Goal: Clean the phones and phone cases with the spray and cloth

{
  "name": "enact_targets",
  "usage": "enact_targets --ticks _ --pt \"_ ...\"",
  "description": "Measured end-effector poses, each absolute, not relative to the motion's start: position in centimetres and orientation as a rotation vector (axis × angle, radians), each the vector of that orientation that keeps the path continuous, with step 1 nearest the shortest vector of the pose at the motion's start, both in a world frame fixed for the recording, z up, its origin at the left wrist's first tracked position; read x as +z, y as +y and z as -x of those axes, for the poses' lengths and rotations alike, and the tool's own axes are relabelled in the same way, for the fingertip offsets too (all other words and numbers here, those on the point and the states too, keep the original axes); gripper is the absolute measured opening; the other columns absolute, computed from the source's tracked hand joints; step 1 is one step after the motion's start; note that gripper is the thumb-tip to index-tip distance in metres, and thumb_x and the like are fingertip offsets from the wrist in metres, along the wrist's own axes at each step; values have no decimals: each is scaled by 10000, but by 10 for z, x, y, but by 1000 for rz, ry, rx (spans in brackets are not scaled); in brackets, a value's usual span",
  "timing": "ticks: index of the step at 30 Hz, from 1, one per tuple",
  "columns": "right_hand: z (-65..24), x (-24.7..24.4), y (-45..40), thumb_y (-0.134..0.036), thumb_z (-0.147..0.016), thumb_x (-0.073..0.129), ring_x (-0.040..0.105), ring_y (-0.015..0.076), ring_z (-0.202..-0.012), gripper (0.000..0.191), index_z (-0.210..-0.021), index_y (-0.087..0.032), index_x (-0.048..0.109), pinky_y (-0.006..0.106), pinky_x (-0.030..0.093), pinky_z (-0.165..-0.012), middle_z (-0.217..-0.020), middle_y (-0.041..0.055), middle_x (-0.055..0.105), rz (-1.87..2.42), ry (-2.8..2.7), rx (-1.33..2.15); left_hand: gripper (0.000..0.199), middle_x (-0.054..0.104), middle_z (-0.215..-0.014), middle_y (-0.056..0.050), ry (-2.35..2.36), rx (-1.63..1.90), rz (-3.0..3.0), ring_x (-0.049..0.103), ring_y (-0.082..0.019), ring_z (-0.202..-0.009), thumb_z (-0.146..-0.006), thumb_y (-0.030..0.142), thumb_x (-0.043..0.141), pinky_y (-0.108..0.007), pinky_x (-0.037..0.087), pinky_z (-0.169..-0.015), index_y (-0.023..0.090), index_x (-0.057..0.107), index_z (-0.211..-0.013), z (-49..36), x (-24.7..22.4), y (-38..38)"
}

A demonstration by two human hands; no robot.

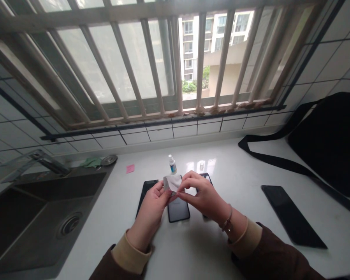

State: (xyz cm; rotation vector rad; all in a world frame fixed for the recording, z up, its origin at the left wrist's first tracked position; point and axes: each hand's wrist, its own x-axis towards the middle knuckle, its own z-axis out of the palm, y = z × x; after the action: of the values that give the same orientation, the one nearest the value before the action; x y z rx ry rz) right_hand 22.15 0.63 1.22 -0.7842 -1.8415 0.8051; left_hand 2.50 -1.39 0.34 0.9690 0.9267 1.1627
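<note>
Above the white counter, my left hand [151,206] grips a small, thin grey-and-white cloth [173,182] by its near left side. My right hand [202,194] pinches the right edge of the same cloth between thumb and fingertips. Under the hands lies a phone [179,212] with a lit grey screen. To its left, a dark phone [146,192] is partly covered by my left hand. Another phone [206,177] is mostly hidden beneath my right hand. Just beyond the cloth stands a small white bottle [173,165] with a blue label.
A clear cap [201,166] and a pink sticky note [130,168] lie farther back. At left is a sink [84,186] with a faucet [50,165]. On the right are a black flat slab [293,217] and a black bag [326,144] with its strap. A barred window rises behind.
</note>
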Motion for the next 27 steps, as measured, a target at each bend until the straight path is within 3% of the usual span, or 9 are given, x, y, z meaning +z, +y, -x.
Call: enact_targets --ticks 5,9,12,15,19,27 --pt "-221 13 4 -273 -936 784 680 214 -1016 27 -928 -252 769 357 555 -932 -1042 54 704 712 -1877 789 481 770 -1269 -150 907 1178 -952 748 -276 -1115 -894 422 835 -361 595 -969 162 720 -1281 -26 5 -15" --pt "-219 8 5 -256 -961 731 682 217 -931 21 -969 -243 746 369 553 -883 -966 50 753 854 -1807 689 471 753 -1319 -151 904 1198 -951 714 -299 -1214 -892 386 842 -384 579 -1022 174 720 -1294 -26 6 -15" --pt "-219 4 7 -280 -964 725 682 199 -854 134 -1086 -236 757 352 562 -818 -988 51 770 978 -1692 721 487 751 -1328 -154 929 1187 -938 716 -300 -1216 -889 375 847 -404 566 -1053 173 714 -1311 -26 7 -16" --pt "-219 1 10 -332 -969 720 714 202 -887 243 -1188 -237 764 354 579 -844 -1066 61 790 994 -1623 882 486 759 -1311 -150 924 1188 -932 728 -297 -1194 -886 378 850 -422 559 -1072 176 719 -1308 -26 7 -16" --pt "-218 -2 13 -435 -959 726 732 217 -882 265 -1097 -215 779 355 579 -810 -1052 70 801 978 -1509 1160 437 757 -1322 -132 890 1178 -953 724 -288 -1204 -906 351 834 -426 550 -1093 191 728 -1298 -26 5 -16" --pt "-213 -12 17 -525 -858 825 629 175 -808 356 -912 -190 716 309 474 -754 -862 21 716 934 -1221 1440 389 738 -1361 -136 838 1110 -1025 713 -290 -1215 -939 316 799 -408 552 -1079 187 730 -1300 -26 5 -19"
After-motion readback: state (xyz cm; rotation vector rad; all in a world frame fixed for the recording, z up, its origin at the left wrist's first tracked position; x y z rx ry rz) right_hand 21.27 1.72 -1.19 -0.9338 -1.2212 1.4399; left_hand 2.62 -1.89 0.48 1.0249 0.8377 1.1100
